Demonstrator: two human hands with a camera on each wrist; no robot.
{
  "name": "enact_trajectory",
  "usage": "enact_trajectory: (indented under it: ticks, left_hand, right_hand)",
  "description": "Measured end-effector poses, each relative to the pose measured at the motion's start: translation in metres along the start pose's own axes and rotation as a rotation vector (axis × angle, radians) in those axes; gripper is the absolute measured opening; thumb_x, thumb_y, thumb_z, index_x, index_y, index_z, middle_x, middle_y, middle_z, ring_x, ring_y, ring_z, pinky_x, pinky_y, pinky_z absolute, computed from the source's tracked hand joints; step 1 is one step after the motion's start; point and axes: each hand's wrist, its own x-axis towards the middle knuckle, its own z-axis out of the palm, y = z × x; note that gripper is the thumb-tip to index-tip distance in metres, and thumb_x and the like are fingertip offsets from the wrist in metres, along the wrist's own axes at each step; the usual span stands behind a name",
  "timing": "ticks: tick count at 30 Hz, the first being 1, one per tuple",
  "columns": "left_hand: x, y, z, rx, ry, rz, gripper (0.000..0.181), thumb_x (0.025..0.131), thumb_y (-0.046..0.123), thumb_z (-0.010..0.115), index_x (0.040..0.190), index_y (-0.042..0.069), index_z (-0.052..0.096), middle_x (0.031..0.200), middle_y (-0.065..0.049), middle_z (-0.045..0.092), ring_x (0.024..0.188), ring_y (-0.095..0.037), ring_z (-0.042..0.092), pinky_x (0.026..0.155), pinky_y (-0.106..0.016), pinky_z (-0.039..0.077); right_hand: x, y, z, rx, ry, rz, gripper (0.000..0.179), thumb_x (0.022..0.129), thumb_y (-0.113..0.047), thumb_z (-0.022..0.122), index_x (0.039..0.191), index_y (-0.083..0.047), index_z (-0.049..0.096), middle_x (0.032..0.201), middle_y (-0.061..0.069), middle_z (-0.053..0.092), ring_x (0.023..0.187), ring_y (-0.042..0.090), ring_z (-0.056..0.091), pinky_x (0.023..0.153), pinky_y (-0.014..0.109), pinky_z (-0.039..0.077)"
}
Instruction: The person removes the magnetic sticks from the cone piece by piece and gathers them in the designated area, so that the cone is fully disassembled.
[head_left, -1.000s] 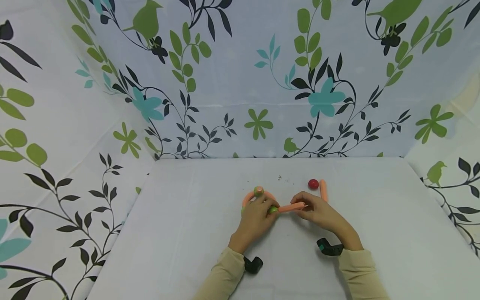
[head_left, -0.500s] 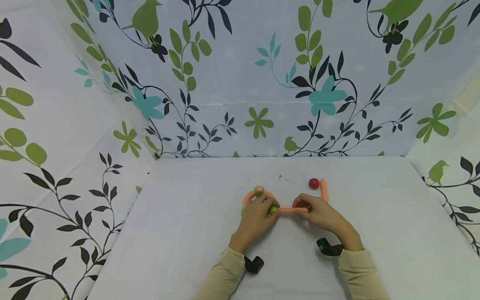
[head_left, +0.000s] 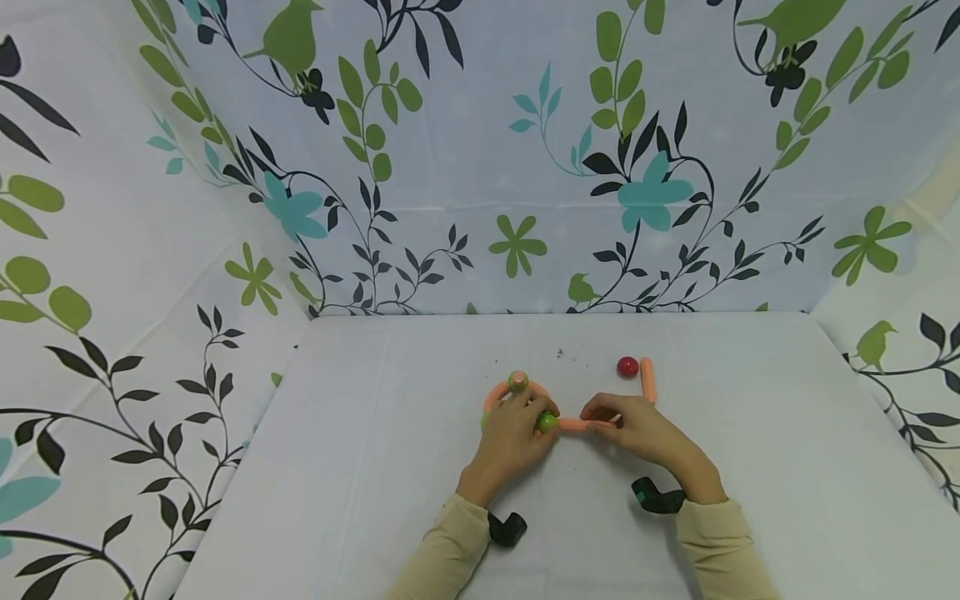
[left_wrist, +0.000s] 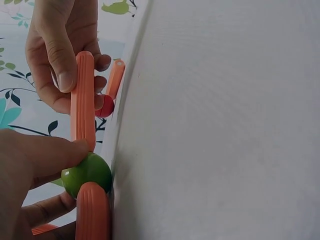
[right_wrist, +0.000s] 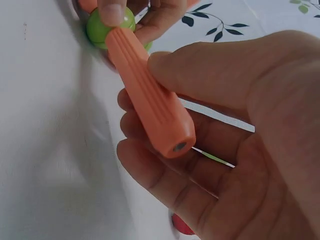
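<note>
A green ball (left_wrist: 80, 171) is gripped by the fingers of the left hand (head_left: 513, 433) at a white counter (head_left: 375, 467), while an orange rod (right_wrist: 150, 95) is pinched between the thumb and fingers of the right hand (head_left: 645, 429), its far end set against the ball. The same ball is met by a second rod (left_wrist: 92, 215). An orange arc (head_left: 495, 393) is partly covered by the left hand. Beyond the right hand, a red ball (head_left: 627, 367) is seen beside a loose rod (head_left: 648, 379).
</note>
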Motion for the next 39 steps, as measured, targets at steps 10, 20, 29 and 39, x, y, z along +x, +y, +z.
enact_trajectory:
  ticks: [10,20,29,39]
  left_hand:
    - [0.001,0.000,0.004,0.006,-0.006,-0.019,0.015,0.097,0.035,0.071,0.109,0.026,0.071,0.115,0.004,0.067,0.105,-0.015,0.066,0.089,-0.040,0.048]
    - [0.000,0.000,0.003,0.007,-0.015,-0.025,0.016,0.097,0.036,0.072,0.110,0.026,0.071,0.116,0.003,0.067,0.106,-0.015,0.066,0.091,-0.041,0.049]
    - [0.000,-0.001,0.003,0.023,-0.014,-0.019,0.018,0.095,0.036,0.074,0.110,0.026,0.071,0.115,0.004,0.067,0.102,-0.014,0.066,0.090,-0.039,0.048]
    - [-0.001,-0.001,0.002,0.024,-0.016,0.003,0.016,0.094,0.036,0.076,0.107,0.027,0.072,0.113,0.008,0.068,0.106,-0.014,0.067,0.090,-0.036,0.048]
  right_hand:
    - [0.000,-0.010,-0.001,-0.032,-0.009,-0.029,0.010,0.096,-0.009,0.072,0.101,-0.017,0.072,0.094,-0.005,0.073,0.088,0.008,0.065,0.079,0.028,0.056]
    - [-0.002,-0.014,-0.002,-0.020,-0.019,-0.056,0.008,0.095,-0.011,0.075,0.101,-0.015,0.071,0.095,-0.006,0.073,0.087,0.007,0.065,0.078,0.024,0.056]
    - [-0.008,-0.009,-0.014,-0.049,0.026,0.024,0.011,0.096,-0.014,0.075,0.105,-0.019,0.071,0.100,-0.006,0.073,0.097,0.013,0.068,0.082,0.031,0.056]
    - [-0.016,0.007,-0.026,-0.002,0.118,0.079,0.016,0.099,-0.016,0.071,0.114,-0.020,0.069,0.114,0.003,0.074,0.106,0.023,0.070,0.080,0.030,0.056]
